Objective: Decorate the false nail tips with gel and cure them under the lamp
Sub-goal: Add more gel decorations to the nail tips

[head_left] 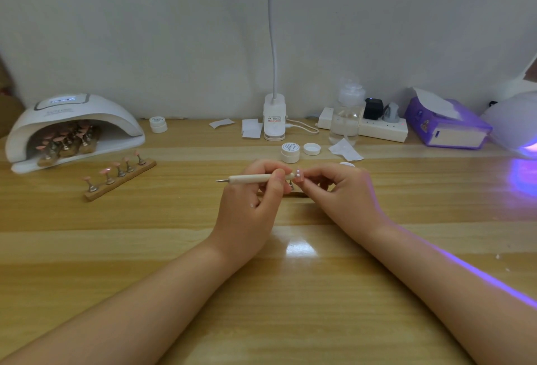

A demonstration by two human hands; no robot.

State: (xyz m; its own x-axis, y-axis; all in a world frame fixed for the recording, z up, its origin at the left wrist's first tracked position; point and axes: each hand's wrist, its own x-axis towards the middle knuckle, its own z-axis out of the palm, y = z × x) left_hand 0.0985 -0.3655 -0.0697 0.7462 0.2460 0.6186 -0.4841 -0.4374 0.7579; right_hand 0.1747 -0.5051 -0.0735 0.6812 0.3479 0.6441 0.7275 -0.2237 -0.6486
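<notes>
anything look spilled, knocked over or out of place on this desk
Nothing spilled or toppled. The gel jar stands open with its lid beside it, and paper scraps lie loose nearby, ordinary for work in progress.

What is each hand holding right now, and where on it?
Left hand grips the wooden tool near its right end; right hand pinches the nail tip by its edge.

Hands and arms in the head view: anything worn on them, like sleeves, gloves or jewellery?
Nothing worn shows. Both forearms are bare up to the frame edge, with no sleeves or gloves. The left hand and right hand show no rings, watch or bracelets. A streak of violet light runs along the right forearm.
</notes>
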